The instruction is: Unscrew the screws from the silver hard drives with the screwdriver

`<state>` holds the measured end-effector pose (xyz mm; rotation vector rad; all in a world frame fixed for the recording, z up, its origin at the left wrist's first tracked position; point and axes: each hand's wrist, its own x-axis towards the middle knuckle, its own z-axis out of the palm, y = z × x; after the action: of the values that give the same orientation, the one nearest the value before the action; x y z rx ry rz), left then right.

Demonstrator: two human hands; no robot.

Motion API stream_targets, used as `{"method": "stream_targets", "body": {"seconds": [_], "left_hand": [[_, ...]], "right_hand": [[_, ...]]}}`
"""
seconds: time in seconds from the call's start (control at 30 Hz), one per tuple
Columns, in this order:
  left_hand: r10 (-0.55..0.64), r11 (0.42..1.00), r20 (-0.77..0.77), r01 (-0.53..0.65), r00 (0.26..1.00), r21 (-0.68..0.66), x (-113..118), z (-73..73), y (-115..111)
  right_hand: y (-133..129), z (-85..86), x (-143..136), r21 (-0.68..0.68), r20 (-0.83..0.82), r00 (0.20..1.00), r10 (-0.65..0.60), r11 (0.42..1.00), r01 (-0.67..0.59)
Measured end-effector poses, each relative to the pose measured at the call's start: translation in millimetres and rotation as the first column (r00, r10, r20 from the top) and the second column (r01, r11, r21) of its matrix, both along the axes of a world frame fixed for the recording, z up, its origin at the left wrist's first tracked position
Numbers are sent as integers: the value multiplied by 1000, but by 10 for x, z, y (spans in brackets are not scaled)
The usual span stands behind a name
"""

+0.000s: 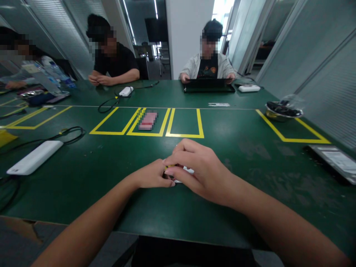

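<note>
My left hand (151, 174) and my right hand (204, 172) meet low over the green table, near its middle. Between them is a small thing with white, yellow and dark red parts (189, 170), mostly covered by fingers, so its kind does not show. The left thumb and fingers close round its left side. From above and the right, my right hand curls over it, thumb and fingers bent together near its left end. Just beyond the hands, yellow tape (185, 135) marks open-ended boxes on the table, and a blurred pink card-like thing (148, 121) lies in the middle one.
A white power bank (36, 157) with a black cable lies left; another (126, 91) lies farther back. To the right are a foil bowl (282, 111) with dark contents and a hard drive (333, 161). Across the table, a person holds a dark tray-like panel (210, 86); others sit left.
</note>
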<state>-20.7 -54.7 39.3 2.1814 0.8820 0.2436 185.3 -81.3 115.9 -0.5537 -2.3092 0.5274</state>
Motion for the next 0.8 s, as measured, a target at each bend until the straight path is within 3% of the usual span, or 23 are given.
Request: {"method": "stream_targets", "body": {"seconds": [0.17, 0.37, 0.63, 0.8], "left_hand": [[-50, 996, -206, 64, 977, 61, 110, 177, 77], [-74, 990, -334, 110, 940, 91, 173, 228, 131], [-57, 998, -36, 57, 998, 10, 84, 139, 83], [-31, 998, -29, 29, 999, -49, 39, 90, 94]], "right_hand": [[-21, 14, 21, -3, 15, 1000, -5, 1000, 5], [-16, 42, 49, -8, 48, 999, -3, 1000, 4], [5, 64, 68, -46, 72, 997, 29, 999, -26], [3, 55, 65, -77, 64, 995, 75, 995, -70]]}}
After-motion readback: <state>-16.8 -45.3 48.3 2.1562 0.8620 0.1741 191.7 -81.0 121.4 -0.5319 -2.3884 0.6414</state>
